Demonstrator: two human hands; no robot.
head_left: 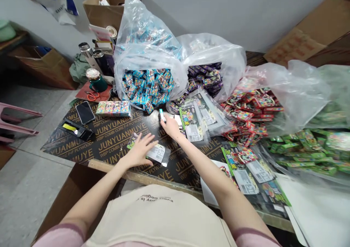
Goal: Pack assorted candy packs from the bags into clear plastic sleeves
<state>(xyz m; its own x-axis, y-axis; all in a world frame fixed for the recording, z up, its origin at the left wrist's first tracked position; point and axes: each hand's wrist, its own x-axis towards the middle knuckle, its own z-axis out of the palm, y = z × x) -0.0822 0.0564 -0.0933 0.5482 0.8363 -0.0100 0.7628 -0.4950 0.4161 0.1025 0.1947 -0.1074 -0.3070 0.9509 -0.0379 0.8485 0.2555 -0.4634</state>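
My left hand (140, 149) lies flat, fingers spread, on a clear printed packaging bag (158, 154) on the dark plywood board (115, 137). My right hand (171, 126) is further out, pinching a small blue packet (162, 114) between its fingertips. Just beyond it a big clear bag spills blue packets (147, 85) onto the board. A stack of empty printed bags (199, 117) lies right of my right hand.
More plastic sacks hold purple packets (205, 77), red packets (250, 114) and green packets (308, 146). A phone (85, 112), a row of small boxes (113, 108), scissors (93, 95), a cup and flasks sit at the left. Cardboard boxes (105, 6) stand behind.
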